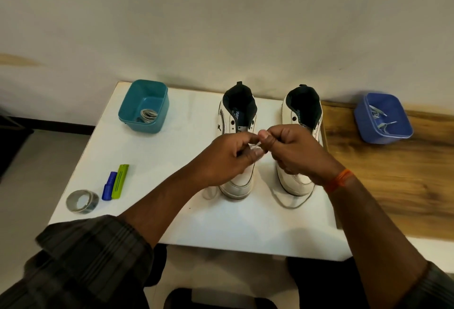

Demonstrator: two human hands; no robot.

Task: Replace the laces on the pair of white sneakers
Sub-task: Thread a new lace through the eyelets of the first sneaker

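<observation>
Both grips pinching lace (pixel 255 146) (above sneakers (pixel 237 141))

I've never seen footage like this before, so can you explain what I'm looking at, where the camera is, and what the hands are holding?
There is no machine here. One camera worn on a person's head looks down at their own bare hands. The left hand and right hand pinch a white lace between them, above two white sneakers standing on a white table. A teal tub holds a folded lace; a blue tub on the wooden surface holds loose laces. A tape roll, a blue marker and a green tool lie at the left.
</observation>
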